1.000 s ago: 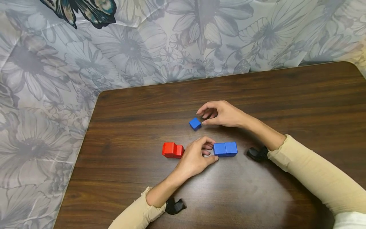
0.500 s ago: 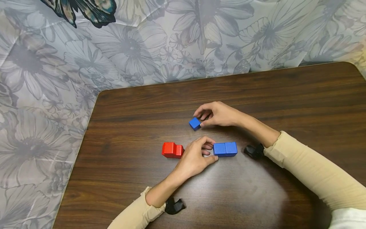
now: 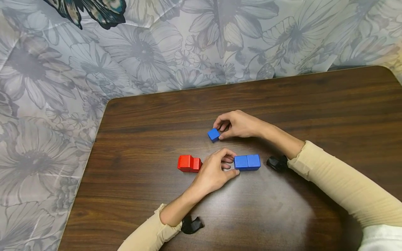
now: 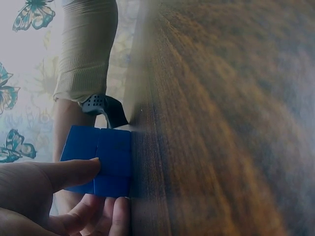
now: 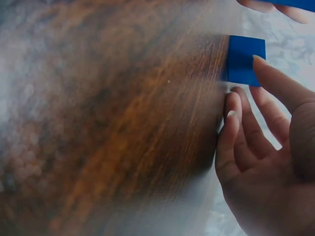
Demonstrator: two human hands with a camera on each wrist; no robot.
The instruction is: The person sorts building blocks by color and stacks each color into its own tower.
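In the head view my left hand [image 3: 215,170] pinches the left end of a group of blue blocks [image 3: 247,162], thumb on the near side and fingers on the far side. Seams in the left wrist view split this blue group [image 4: 114,152] into two layers. Farther back, a single blue cube [image 3: 213,135] sits on the table, pinched between the thumb and fingers of my right hand [image 3: 240,124]. The right wrist view shows the thumb against one face of that cube [image 5: 243,59]; the fingertips behind it are partly hidden.
Red blocks [image 3: 189,163], one higher than the other, stand just left of my left hand. A dark wooden table [image 3: 141,132] lies beneath everything, with flower-patterned cloth [image 3: 144,52] behind it. Black devices [image 3: 192,225] are strapped at both wrists.
My right hand has moved slightly left and closed its thumb and fingers onto the single blue cube. The left hand, blue group and red blocks have stayed in place.
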